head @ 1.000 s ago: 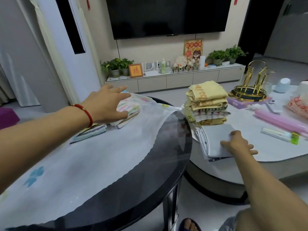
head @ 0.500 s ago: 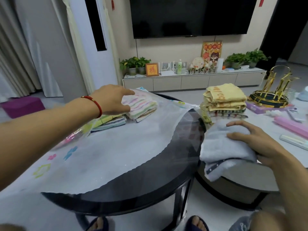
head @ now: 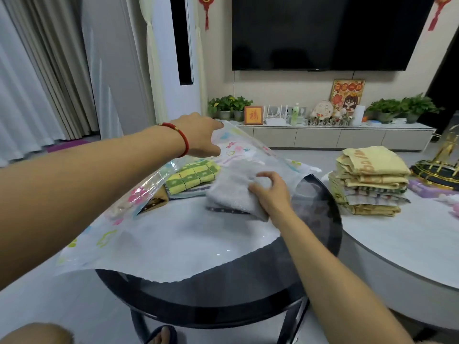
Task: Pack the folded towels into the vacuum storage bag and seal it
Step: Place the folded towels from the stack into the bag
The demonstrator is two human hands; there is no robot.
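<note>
A living room with a wall-mounted television (head: 332, 31) and a low cabinet of potted plants behind; in front, a round dark glass table (head: 320, 219) carries the vacuum storage bag (head: 159, 242), a translucent sheet printed with small coloured flowers, spread flat with its mouth towards the right. The left hand (head: 198, 137) pinches the bag's upper layer and lifts it, so the mouth gapes like a tent. The right hand (head: 270, 194) grips a folded grey towel (head: 231, 194) and has it partly under the raised flap. A yellow-green checked towel (head: 191, 177) already lies inside, with at least one more folded piece beside it (hard to make out through the plastic). On the pale table (head: 397, 234) to the right, well apart from the bag, waits a stack of folded towels (head: 367, 180), yellow ones on top.

The step in hand looks like loading, and it seems early, since most of the stack is unpacked. The next move probably calls for sliding the grey towel deeper, next to the checked one, keeping the flap lifted so the fold does not catch, then letting go and reaching for the stack. Sealing is some way off.
</note>
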